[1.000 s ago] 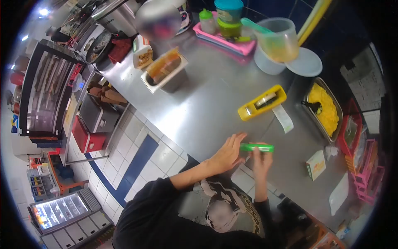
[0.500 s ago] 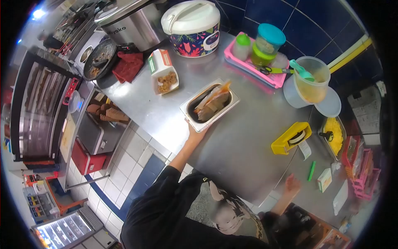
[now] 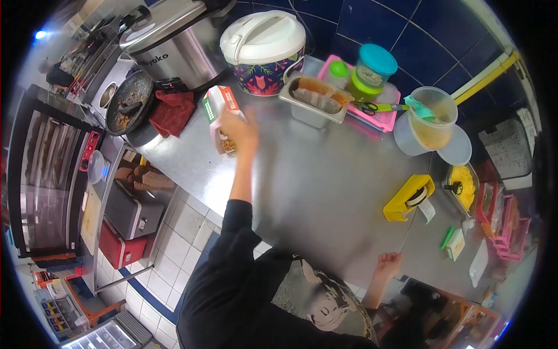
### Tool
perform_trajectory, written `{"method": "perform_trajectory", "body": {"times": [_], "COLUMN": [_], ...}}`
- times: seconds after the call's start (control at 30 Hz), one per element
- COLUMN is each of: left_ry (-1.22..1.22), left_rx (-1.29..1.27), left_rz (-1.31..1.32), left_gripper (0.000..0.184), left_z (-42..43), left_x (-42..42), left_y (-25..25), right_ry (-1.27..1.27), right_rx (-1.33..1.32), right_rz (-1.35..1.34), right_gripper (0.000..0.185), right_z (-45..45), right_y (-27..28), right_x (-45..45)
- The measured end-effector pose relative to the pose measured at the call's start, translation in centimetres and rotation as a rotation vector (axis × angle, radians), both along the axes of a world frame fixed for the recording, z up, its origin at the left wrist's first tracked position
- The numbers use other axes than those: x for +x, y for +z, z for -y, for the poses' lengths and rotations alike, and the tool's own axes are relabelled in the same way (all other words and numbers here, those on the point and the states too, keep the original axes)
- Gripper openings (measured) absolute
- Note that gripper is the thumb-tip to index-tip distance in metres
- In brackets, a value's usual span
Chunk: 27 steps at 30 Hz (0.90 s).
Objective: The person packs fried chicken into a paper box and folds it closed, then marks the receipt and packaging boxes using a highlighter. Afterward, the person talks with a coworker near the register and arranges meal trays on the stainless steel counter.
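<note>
My left hand [image 3: 239, 129] reaches across the steel table and is closed around the right side of a white paper food box [image 3: 216, 110] with green and red panels. Crumbly brown food [image 3: 227, 144] shows at the box's near end; my fingers are partly blurred. A rectangular steel food pan [image 3: 314, 117] sits behind and to the right, between the rice cooker [image 3: 261, 75] and a pink tray [image 3: 381, 121]. It holds something brown under what looks like clear plastic. Over the near table edge, my right hand [image 3: 388, 266] has its fingers curled in, with nothing visible in them.
A stone mortar [image 3: 131, 104], a dark red cloth [image 3: 172, 111] and a large steel cooker [image 3: 177, 58] stand at the back left. To the right are a yellow tape dispenser [image 3: 401, 200], a clear tub [image 3: 427, 131], a pan of yellow shreds [image 3: 463, 185] and pink baskets [image 3: 511, 227].
The steel pan has moved from my left hand to the back, beside the pink tray. My left hand has let it go and moved to the paper box. My right hand's fingers have curled in.
</note>
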<state>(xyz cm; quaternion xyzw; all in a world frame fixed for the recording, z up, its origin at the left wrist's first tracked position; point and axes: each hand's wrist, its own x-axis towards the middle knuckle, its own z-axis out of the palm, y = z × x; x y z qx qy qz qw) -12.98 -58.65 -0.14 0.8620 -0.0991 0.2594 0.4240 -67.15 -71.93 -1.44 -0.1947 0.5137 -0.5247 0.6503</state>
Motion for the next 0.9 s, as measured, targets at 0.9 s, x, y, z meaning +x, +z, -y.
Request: {"method": "perform_trajectory", "body": {"times": [0.9], "left_ry": [-1.373], "left_rx": [0.202], "left_rz": [-0.223], "left_gripper": [0.063], "left_z": [-6.3], "left_x": [-30.1], "left_y": [4.2], "right_ry": [1.484], "right_rx": [-1.633], "right_rz": [-0.633], "right_gripper": [0.031], "right_z": [-5.1], "right_y": [3.4], "right_x": [5.9]}}
